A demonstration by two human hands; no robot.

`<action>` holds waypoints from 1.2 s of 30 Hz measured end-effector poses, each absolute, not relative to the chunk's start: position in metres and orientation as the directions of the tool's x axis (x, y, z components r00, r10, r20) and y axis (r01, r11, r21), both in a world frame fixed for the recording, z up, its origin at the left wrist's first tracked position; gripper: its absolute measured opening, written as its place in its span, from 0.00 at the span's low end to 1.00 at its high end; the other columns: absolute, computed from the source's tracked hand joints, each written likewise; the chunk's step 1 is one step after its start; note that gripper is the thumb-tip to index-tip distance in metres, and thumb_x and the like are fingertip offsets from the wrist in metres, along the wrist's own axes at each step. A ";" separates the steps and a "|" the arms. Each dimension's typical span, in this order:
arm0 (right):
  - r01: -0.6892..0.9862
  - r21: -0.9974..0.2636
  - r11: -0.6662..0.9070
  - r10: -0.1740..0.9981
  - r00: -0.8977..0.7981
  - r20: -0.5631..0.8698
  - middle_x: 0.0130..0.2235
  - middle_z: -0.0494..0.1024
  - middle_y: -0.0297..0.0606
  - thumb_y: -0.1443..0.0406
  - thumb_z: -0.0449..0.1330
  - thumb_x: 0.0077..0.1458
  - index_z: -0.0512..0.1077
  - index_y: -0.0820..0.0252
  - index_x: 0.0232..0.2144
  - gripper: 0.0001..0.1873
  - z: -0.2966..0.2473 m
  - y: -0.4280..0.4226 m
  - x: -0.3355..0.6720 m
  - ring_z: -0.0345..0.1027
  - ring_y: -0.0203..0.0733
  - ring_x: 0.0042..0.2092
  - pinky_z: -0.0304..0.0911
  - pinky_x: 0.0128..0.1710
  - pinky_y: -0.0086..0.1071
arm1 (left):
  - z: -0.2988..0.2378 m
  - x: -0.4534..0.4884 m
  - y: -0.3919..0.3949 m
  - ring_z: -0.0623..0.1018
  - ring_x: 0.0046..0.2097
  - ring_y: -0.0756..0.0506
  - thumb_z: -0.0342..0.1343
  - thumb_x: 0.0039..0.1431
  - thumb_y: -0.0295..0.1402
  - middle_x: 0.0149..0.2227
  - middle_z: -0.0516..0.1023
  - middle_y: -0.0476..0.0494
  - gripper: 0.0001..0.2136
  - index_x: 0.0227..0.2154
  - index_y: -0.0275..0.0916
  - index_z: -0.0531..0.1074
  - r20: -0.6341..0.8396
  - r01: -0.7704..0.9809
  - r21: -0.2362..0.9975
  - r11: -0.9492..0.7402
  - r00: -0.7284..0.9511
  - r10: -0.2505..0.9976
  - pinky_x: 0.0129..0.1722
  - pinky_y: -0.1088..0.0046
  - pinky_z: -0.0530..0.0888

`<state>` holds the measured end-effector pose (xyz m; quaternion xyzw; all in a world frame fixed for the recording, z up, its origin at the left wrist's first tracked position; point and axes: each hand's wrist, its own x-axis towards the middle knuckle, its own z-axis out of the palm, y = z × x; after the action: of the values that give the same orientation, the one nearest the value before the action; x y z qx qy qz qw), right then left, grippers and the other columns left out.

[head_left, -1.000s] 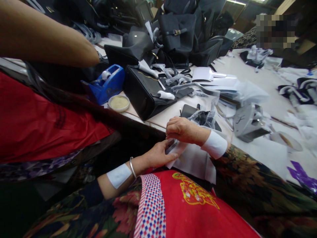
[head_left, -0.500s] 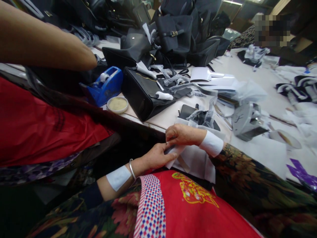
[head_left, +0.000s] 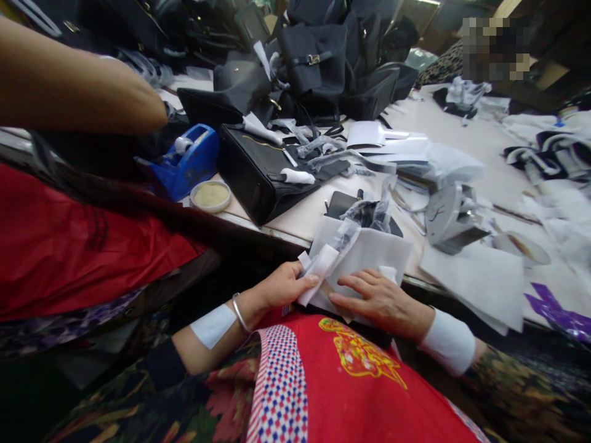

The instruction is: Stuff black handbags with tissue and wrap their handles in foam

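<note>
On my feed from the head camera, the only writing I pick out is one dark handwritten mark on the side of the single grey metal tape dispenser [head_left: 446, 224], right of centre, too small for me to read; one yellow figure is printed on the red apron [head_left: 351, 394] at the bottom. I count two hands of the wearer, each with one white wrist wrap, plus one silver bangle [head_left: 240, 312] at the left wrist. The left hand [head_left: 284, 286], just below the centre of the frame, pinches one narrow wrapped strap [head_left: 322, 266] between thumb and fingers; white wrapping covers its lower part and clear film its upper end. The right hand [head_left: 381, 301] is spread with its fingers apart over the white sheet [head_left: 383, 246] beside the strap; I cannot tell whether the fingertips press on it. Above them on the pale surface [head_left: 300, 223] lies one small black pouch [head_left: 341, 203], partly under clear film. Left of centre I count one blue tape dispenser [head_left: 196, 160], one round dish [head_left: 213, 208] of yellowish material and one black handbag [head_left: 252, 175] on its side. One co-worker's bare arm [head_left: 83, 80] crosses the upper left, and one purple piece [head_left: 561, 314] lies lower right.
</note>
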<state>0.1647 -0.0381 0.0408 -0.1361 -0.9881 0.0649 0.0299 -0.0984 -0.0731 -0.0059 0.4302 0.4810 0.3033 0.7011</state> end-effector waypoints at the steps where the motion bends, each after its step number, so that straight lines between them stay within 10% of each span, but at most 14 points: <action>1: 0.267 -0.167 0.949 0.283 -0.955 0.084 0.52 0.76 0.47 0.68 0.54 0.66 0.73 0.51 0.55 0.18 0.038 -0.042 0.163 0.70 0.47 0.45 0.65 0.43 0.41 | -0.006 -0.098 -0.073 0.74 0.33 0.48 0.62 0.56 0.46 0.35 0.78 0.41 0.22 0.42 0.29 0.77 -0.412 -0.001 0.898 0.440 0.347 0.842 0.31 0.74 0.71; 8: 0.227 -0.431 0.874 0.382 -0.867 0.319 0.41 0.79 0.44 0.71 0.52 0.64 0.75 0.58 0.43 0.12 0.058 -0.039 0.128 0.70 0.44 0.40 0.65 0.40 0.37 | -0.002 -0.096 -0.075 0.73 0.32 0.48 0.58 0.59 0.45 0.34 0.78 0.42 0.20 0.42 0.29 0.77 -0.368 0.183 0.928 0.324 0.333 0.868 0.29 0.75 0.69; 16: 0.394 -0.484 0.781 0.534 -0.824 0.190 0.50 0.79 0.45 0.71 0.61 0.58 0.80 0.59 0.31 0.07 0.067 -0.009 0.088 0.69 0.49 0.49 0.61 0.49 0.43 | 0.004 -0.090 -0.076 0.74 0.32 0.47 0.52 0.65 0.44 0.31 0.77 0.45 0.17 0.36 0.33 0.77 -0.173 0.431 0.902 0.005 0.350 0.921 0.34 0.73 0.71; 20: 0.501 -0.610 0.613 0.567 -0.818 -0.102 0.36 0.81 0.40 0.72 0.62 0.57 0.82 0.60 0.31 0.08 0.064 0.003 0.078 0.73 0.41 0.40 0.64 0.43 0.35 | 0.006 -0.091 -0.078 0.77 0.35 0.45 0.50 0.67 0.44 0.36 0.80 0.44 0.18 0.45 0.35 0.76 -0.081 0.421 0.901 -0.104 0.399 0.913 0.38 0.71 0.72; 36: 0.563 -0.664 0.491 0.621 -0.762 -0.186 0.33 0.82 0.39 0.71 0.61 0.59 0.80 0.61 0.30 0.08 0.068 0.002 0.078 0.74 0.40 0.37 0.65 0.40 0.32 | -0.006 -0.081 -0.084 0.77 0.33 0.47 0.49 0.67 0.48 0.32 0.79 0.46 0.20 0.37 0.37 0.78 -0.110 0.405 0.914 -0.004 0.259 0.959 0.33 0.73 0.70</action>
<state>0.0784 0.0020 0.0685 -0.3431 -0.8627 0.3695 0.0391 -0.0813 -0.0837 -0.0056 0.6430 0.5305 0.2980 0.4651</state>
